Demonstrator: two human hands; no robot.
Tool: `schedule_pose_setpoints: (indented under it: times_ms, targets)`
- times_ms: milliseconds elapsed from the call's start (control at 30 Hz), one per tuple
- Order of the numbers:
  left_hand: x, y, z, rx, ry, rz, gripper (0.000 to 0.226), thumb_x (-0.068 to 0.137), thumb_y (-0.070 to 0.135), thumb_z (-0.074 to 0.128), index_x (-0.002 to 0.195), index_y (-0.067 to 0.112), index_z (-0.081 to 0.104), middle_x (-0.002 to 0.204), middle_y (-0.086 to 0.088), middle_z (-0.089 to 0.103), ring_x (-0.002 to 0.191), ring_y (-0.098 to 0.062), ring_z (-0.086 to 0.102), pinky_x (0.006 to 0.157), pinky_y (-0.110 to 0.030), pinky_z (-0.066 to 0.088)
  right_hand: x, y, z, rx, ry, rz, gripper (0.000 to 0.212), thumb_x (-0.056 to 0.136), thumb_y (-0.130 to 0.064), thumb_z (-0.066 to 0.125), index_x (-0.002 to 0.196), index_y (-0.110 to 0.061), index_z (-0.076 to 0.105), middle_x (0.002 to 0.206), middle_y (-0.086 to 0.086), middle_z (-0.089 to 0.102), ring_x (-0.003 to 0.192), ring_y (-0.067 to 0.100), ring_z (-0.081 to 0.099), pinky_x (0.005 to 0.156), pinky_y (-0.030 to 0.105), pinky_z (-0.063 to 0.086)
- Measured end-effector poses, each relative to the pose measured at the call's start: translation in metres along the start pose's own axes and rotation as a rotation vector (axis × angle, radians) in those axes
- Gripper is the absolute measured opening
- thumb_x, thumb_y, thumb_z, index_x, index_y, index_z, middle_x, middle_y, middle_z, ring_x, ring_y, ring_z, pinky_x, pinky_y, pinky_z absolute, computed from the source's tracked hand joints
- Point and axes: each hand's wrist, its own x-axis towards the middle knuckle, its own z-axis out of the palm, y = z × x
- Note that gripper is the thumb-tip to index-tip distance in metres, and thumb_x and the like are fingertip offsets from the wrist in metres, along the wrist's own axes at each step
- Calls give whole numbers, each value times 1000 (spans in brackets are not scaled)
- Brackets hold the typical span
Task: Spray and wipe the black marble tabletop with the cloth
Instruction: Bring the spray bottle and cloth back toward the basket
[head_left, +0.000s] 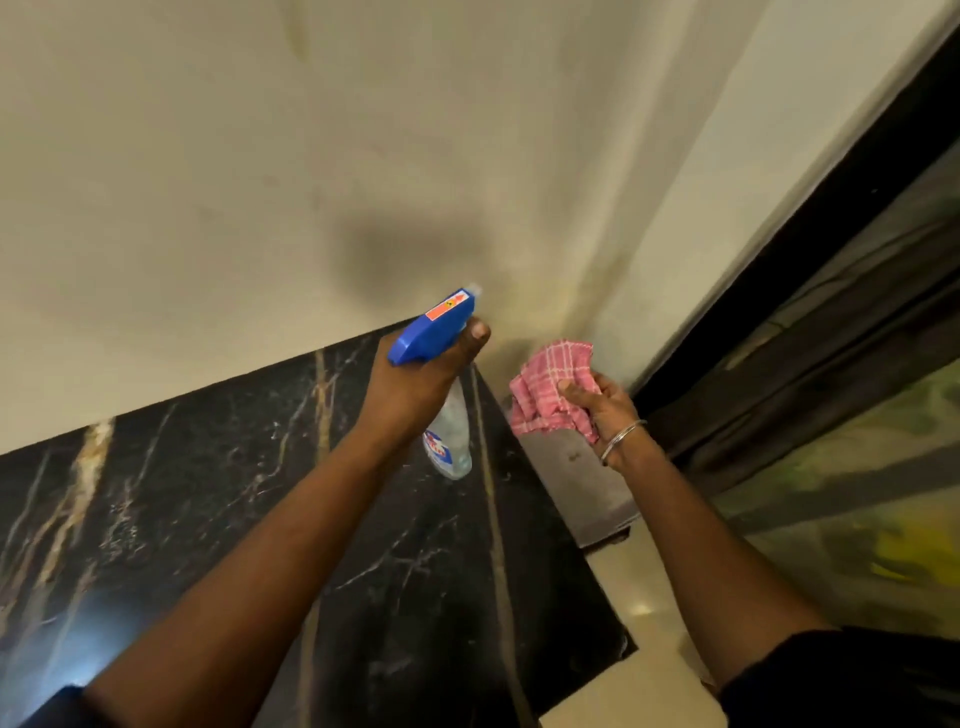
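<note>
Head view, looking down over both forearms.

The left hand (415, 384) grips a spray bottle (435, 332) round the neck, fingers curled. One fingertip shows at the front of the blue trigger head. The nozzle points away, toward the cream wall (234, 156). The bottle's clear body w/ a blue-red label hangs below the hand, above the far right corner of the worktop (208, 493). Can't tell if the trigger is squeezed.

The worktop is black marble w/ white and gold veins. It runs from btm left up to the wall, and its right edge is just left of the right forearm. Glare patch at lower left.

The right hand (605, 410) holds the cloth (550, 387), pink w/ white checks, bunched up, thumb across it and fingers closed behind. The cloth is in the air just right of the worktop's far corner, near the wall corner, not touching the marble. A thin metal bangle (621, 441) sits on that wrist.

A soft dark shadow (395, 260) falls on the wall above the bottle. A grey panel (576, 483) sits below the cloth, w/ pale glossy floor (649, 686) beyond the worktop's near right corner. A dark frame (831, 249) runs diagonally at right. A black sleeve (841, 680) shows at btm right.
</note>
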Motion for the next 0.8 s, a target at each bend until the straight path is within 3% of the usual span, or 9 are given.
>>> schedule_pose_setpoints:
  times_ms: [133, 200, 333, 467, 567, 633, 700, 733, 800]
  targets:
    - [41, -7, 76, -37, -126, -5, 35, 80, 38, 75, 96, 9, 63, 84, -10, 57, 76, -14, 57, 77, -31, 49, 36, -14, -73, 64, 102, 5, 52, 63, -9, 83, 111, -6, 64, 88, 7, 76, 78, 25, 71, 63, 35, 59]
    - [53, -17, 111, -38, -129, -14, 38, 82, 34, 73, 97, 1, 61, 82, -8, 54, 73, -13, 54, 72, -28, 47, 51, -13, -98, 21, 123, 12, 69, 52, -19, 89, 115, -7, 65, 94, 8, 75, 82, 24, 71, 71, 38, 60]
    - [73, -61, 176, -36, -130, -73, 46, 82, 39, 73, 86, -3, 56, 69, -7, 51, 64, -15, 50, 64, -31, 44, 90, 3, -146, -49, 127, 36, 64, 68, -16, 81, 127, -1, 59, 111, 17, 69, 93, 28, 69, 85, 43, 57]
    - [87, -111, 220, 39, -126, -120, 27, 87, 29, 70, 75, 9, 57, 54, 9, 50, 50, -4, 48, 56, -17, 41, 131, 34, -178, -98, 167, 103, 53, 77, 0, 75, 126, 2, 56, 109, 16, 68, 76, 17, 71, 65, 31, 59]
    - [93, -147, 240, 54, -160, -163, 25, 89, 23, 67, 83, -1, 59, 61, -1, 51, 52, -5, 46, 54, -15, 40, 153, 62, -194, -114, 182, 160, 52, 78, 4, 74, 125, 6, 54, 106, 13, 66, 78, 18, 70, 58, 26, 57]
    - [98, -173, 250, 57, -190, -192, 31, 89, 21, 67, 91, -8, 58, 69, -11, 51, 61, -13, 48, 59, -20, 41, 165, 80, -204, -98, 152, 228, 57, 68, -10, 86, 117, -2, 59, 108, 10, 64, 97, 29, 65, 67, 30, 58]
    - [100, -194, 256, 84, -201, -218, 20, 90, 15, 66, 90, -3, 58, 67, -8, 51, 60, -10, 50, 59, -14, 41, 173, 101, -212, 6, 110, 308, 60, 60, -22, 89, 113, -13, 60, 122, 15, 60, 115, 38, 57, 87, 44, 52]
    - [100, -204, 259, 90, -197, -212, 13, 89, 8, 65, 92, -2, 58, 65, -8, 52, 56, -6, 50, 59, -10, 40, 176, 109, -214, -25, 100, 308, 51, 70, -18, 82, 116, -14, 59, 124, 15, 59, 117, 37, 56, 90, 46, 49]
    - [101, -223, 265, 87, -169, -188, 19, 86, -7, 64, 102, -14, 57, 76, -31, 55, 66, -17, 53, 58, -9, 40, 185, 129, -223, -199, 71, 261, 41, 88, -9, 67, 127, -15, 56, 123, 10, 60, 110, 28, 61, 90, 42, 52]
